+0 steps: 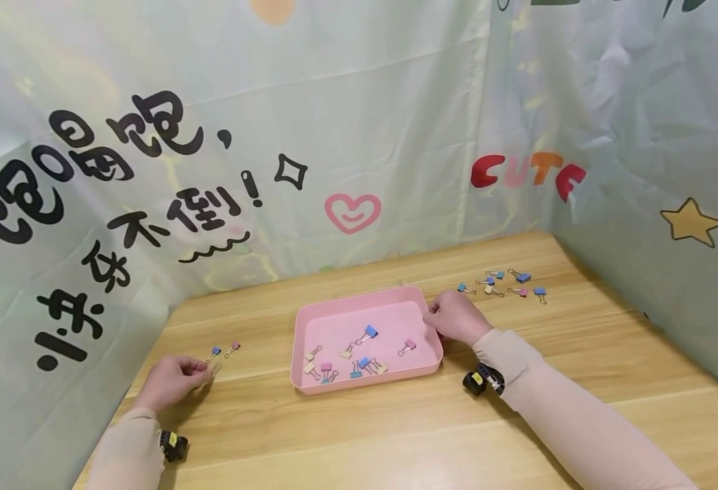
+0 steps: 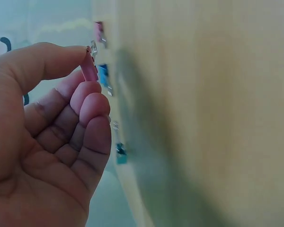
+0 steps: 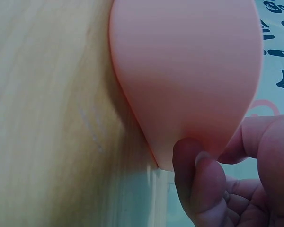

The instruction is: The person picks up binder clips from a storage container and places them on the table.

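My left hand (image 1: 171, 382) is at the left of the table, pinching a pink binder clip (image 2: 89, 66) between thumb and fingertips. Just beyond its fingers lie a blue binder clip (image 1: 215, 351) and another pink binder clip (image 1: 235, 346). The left wrist view also has a teal binder clip (image 2: 121, 154) on the table beside the hand. In the middle stands a shallow pink tray (image 1: 334, 323) with several binder clips spread over its floor. My right hand (image 1: 457, 316) grips the tray's right side wall, with fingertips on the wall's outer face (image 3: 189, 71) in the right wrist view.
Several loose binder clips, among them a blue one (image 1: 539, 292) and a pink one (image 1: 518, 292), lie at the back right of the wooden table (image 1: 359, 435). Printed cloth walls (image 1: 408, 136) stand along the table's back and sides.
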Tool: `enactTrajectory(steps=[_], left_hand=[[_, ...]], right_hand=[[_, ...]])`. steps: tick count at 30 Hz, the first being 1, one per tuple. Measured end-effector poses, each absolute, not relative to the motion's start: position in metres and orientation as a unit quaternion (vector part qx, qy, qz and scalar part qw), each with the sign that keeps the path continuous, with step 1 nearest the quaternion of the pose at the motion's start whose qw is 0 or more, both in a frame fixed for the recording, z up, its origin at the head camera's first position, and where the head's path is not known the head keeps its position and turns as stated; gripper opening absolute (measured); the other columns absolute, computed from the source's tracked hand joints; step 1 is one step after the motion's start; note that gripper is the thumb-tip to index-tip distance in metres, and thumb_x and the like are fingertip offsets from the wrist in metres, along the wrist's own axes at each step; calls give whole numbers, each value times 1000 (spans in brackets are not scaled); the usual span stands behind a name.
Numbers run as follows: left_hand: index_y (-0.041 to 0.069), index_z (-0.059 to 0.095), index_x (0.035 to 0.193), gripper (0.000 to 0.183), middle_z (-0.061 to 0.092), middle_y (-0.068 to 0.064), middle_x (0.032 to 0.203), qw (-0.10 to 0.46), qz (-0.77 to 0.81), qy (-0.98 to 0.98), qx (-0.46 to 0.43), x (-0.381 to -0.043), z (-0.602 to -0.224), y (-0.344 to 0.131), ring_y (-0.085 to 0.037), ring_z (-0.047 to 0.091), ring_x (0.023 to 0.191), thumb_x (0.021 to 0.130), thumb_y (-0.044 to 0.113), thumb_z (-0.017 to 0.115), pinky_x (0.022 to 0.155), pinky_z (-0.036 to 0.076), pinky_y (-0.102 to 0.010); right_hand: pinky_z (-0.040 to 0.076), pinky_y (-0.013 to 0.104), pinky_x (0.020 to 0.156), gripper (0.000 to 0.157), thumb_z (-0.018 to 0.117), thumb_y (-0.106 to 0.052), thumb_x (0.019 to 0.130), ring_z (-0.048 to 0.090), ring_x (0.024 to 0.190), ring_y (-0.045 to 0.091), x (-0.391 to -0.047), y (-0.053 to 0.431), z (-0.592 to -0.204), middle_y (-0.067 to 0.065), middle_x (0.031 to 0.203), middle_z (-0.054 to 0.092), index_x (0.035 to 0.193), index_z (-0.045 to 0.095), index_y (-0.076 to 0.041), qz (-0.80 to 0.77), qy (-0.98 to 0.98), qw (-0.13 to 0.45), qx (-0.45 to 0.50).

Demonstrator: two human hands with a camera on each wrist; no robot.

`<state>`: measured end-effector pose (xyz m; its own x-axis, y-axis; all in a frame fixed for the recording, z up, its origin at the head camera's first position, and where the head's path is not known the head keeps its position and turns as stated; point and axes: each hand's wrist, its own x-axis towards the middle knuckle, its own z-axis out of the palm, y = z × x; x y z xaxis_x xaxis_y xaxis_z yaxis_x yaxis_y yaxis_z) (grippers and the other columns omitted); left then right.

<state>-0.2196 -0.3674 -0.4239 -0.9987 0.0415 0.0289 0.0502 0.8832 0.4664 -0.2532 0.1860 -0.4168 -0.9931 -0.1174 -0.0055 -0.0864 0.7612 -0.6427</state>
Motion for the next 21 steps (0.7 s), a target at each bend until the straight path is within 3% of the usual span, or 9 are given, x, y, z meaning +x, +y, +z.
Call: enactTrajectory(steps=[10, 21], left_hand=[[4, 71, 93, 26, 67, 0, 79, -2, -224, -975, -8, -218, -434, -379, -13, 57, 71, 80, 25, 78, 61, 47, -28], [2, 71, 97, 35, 69, -3, 87, -4, -226, -974, -16, -217, -416, -372, -15, 59, 77, 81, 33, 76, 66, 49, -31]], right_hand=[[41, 26, 46, 25, 59, -18, 87, 53, 46, 14, -252, 186, -417, -1, 51, 51, 62, 57, -11, -343, 937, 15, -57], [40, 26, 45, 24, 58, -17, 87, 53, 45, 14, -253, 186, -418, 0, 49, 52, 65, 61, -8, -340, 938, 14, -61]])
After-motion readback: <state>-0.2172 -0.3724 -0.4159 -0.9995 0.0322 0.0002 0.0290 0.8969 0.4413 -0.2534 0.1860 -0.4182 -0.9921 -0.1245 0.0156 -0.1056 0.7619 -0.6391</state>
